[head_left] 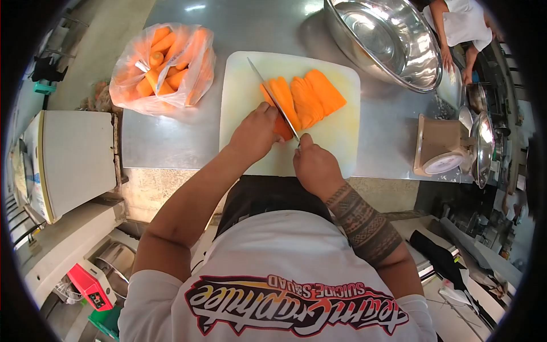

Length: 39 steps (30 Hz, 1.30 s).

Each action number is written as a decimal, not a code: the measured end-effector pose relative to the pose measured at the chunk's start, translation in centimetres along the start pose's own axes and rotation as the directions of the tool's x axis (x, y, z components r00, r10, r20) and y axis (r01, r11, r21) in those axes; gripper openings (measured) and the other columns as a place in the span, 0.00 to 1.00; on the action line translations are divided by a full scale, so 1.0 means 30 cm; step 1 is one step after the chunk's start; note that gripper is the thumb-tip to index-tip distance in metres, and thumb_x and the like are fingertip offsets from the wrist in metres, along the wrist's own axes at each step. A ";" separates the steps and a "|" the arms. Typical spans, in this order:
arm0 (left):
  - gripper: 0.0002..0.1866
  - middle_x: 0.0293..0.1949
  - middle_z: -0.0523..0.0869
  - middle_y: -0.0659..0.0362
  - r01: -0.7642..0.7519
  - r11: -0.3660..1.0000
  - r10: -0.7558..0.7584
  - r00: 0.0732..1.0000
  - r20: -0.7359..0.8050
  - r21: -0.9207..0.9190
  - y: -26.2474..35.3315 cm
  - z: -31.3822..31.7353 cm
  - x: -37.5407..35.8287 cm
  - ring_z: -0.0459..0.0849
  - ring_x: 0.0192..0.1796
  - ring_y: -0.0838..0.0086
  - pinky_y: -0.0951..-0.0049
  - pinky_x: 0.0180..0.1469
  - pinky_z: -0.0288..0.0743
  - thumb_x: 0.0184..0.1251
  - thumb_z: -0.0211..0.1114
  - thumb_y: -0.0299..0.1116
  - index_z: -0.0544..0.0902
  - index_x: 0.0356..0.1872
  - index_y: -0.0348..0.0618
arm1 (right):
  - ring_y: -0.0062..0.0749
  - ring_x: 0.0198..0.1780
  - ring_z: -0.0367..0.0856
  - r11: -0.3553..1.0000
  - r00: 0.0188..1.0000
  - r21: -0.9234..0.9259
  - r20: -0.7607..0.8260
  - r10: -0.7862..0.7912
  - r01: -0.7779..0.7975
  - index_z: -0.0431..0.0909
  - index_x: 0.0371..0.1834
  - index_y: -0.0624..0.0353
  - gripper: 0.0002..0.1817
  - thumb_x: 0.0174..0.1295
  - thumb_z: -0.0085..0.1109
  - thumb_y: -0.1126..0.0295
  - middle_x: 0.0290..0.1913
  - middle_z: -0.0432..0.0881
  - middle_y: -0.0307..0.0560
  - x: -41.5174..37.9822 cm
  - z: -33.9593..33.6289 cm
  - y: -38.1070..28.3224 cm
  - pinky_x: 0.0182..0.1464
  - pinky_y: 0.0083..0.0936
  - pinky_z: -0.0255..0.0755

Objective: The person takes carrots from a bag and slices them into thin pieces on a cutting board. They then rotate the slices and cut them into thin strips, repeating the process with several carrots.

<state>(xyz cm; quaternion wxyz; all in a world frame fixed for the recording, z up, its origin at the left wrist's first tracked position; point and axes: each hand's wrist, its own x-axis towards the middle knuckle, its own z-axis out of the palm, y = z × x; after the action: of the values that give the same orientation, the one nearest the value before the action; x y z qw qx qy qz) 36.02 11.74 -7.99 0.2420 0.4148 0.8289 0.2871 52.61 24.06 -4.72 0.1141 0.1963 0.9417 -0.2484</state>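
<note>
On a white cutting board (239, 74), my right hand (318, 168) grips the handle of a kitchen knife (268, 84). The blade points away and to the left, lying along a piece of carrot (281, 129). My left hand (257, 130) is closed on that carrot piece, with its fingers curled beside the blade. Just right of the knife lie flat orange carrot slices (310, 100), fanned out and overlapping. Part of the carrot under my left hand is hidden by the fingers and the blade.
A clear plastic bag of carrots (165, 74) stands left of the board on the metal table (382, 128). A large steel basin (393, 43) sits at the back right. A kitchen scale (441, 148) is at the right end. Another person (458, 25) works at the far right.
</note>
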 end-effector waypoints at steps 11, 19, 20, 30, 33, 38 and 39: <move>0.31 0.56 0.83 0.44 0.024 0.999 -0.024 1.000 0.001 -0.048 -0.019 0.008 0.010 0.85 0.59 0.44 0.51 0.61 0.81 0.53 0.84 0.32 0.82 0.57 0.34 | 0.60 0.34 0.89 1.000 0.999 0.017 0.042 -0.014 0.013 0.70 0.47 0.66 0.10 0.72 0.57 0.70 0.28 0.85 0.63 -0.067 -0.058 -0.015 0.38 0.51 0.83; 0.31 0.55 0.84 0.46 -0.006 0.999 0.004 0.999 -0.052 -0.048 -0.020 0.012 -0.004 0.85 0.59 0.45 0.52 0.59 0.82 0.52 0.85 0.32 0.82 0.57 0.34 | 0.59 0.33 0.89 0.998 0.999 -0.063 -0.035 -0.011 0.009 0.70 0.45 0.65 0.10 0.72 0.58 0.69 0.29 0.86 0.62 -0.004 0.006 -0.007 0.37 0.50 0.83; 0.31 0.55 0.84 0.46 -0.015 0.999 0.011 0.997 -0.070 -0.050 -0.022 0.013 -0.006 0.85 0.59 0.45 0.52 0.59 0.82 0.52 0.85 0.32 0.82 0.56 0.34 | 0.59 0.33 0.89 0.999 1.000 -0.037 -0.023 -0.002 0.001 0.70 0.45 0.65 0.10 0.72 0.58 0.69 0.29 0.86 0.62 -0.022 -0.022 -0.016 0.37 0.51 0.83; 0.27 0.54 0.84 0.45 0.024 0.998 -0.025 0.999 -0.027 -0.056 -0.011 0.009 -0.012 0.85 0.58 0.45 0.52 0.61 0.81 0.56 0.83 0.31 0.81 0.55 0.34 | 0.60 0.34 0.90 1.000 0.999 -0.005 0.036 0.000 0.001 0.71 0.45 0.64 0.09 0.72 0.58 0.70 0.29 0.86 0.62 -0.039 0.011 0.016 0.38 0.52 0.83; 0.26 0.54 0.85 0.46 0.062 0.997 -0.064 0.997 -0.048 -0.047 -0.016 0.030 -0.031 0.85 0.58 0.45 0.51 0.60 0.81 0.57 0.83 0.32 0.82 0.55 0.35 | 0.60 0.34 0.90 1.000 1.000 -0.021 -0.010 -0.010 0.010 0.71 0.45 0.64 0.10 0.71 0.59 0.70 0.29 0.86 0.62 -0.004 0.037 0.022 0.38 0.52 0.83; 0.23 0.53 0.83 0.44 0.003 0.997 -0.009 0.996 -0.086 -0.073 -0.016 0.040 -0.033 0.86 0.57 0.45 0.51 0.60 0.82 0.61 0.80 0.30 0.81 0.53 0.33 | 0.60 0.34 0.90 0.999 1.000 0.014 0.005 0.029 -0.029 0.71 0.46 0.64 0.10 0.71 0.59 0.69 0.30 0.87 0.61 -0.075 -0.047 -0.023 0.38 0.52 0.83; 0.23 0.54 0.84 0.45 0.016 0.997 -0.022 0.996 -0.087 -0.070 -0.011 0.038 -0.040 0.86 0.57 0.45 0.51 0.60 0.82 0.60 0.80 0.30 0.82 0.54 0.34 | 0.60 0.34 0.90 0.999 0.999 0.024 0.027 0.039 -0.039 0.71 0.46 0.64 0.10 0.72 0.58 0.69 0.31 0.87 0.62 -0.114 -0.100 -0.051 0.39 0.51 0.83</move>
<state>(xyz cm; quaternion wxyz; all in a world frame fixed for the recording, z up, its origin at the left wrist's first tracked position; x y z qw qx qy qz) 37.21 10.90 -8.82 0.2222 0.3854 0.8322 0.3311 54.67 23.31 -0.46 0.1291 0.2126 0.9329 -0.2604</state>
